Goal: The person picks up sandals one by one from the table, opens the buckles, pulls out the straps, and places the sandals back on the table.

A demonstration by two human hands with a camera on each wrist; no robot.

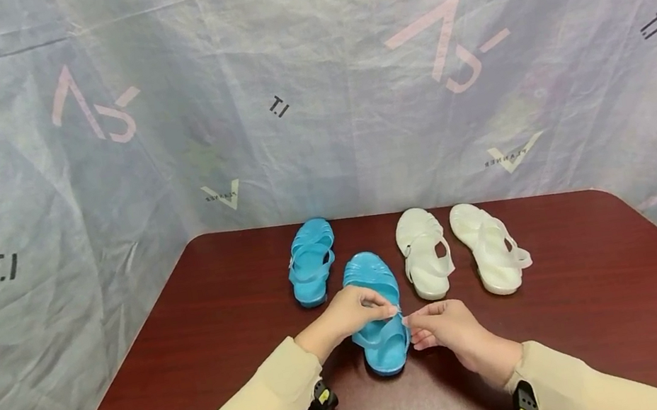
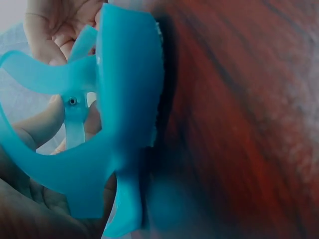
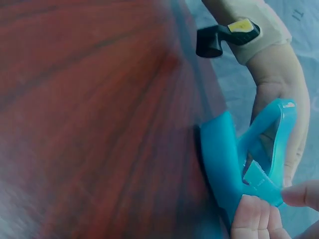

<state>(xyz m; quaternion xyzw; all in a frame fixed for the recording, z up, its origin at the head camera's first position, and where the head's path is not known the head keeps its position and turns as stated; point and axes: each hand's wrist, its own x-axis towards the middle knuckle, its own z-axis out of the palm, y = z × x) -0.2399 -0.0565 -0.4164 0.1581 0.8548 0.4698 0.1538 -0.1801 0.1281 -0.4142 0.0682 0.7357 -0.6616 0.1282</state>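
Near blue sandal [image 1: 385, 359] sits sole-down on the dark red surface [image 1: 237, 320], both hands at it. Left hand [image 1: 352, 312] has fingers clamped on its right-side strap [image 2: 76, 132], by a small stud [image 2: 72, 101]; right hand [image 1: 455, 332] fingers pinch strap just beside. Second blue sandal [image 1: 313, 283] farther back, left; white sandal [image 1: 429, 281] and another white sandal [image 1: 497, 269] farther back, right.
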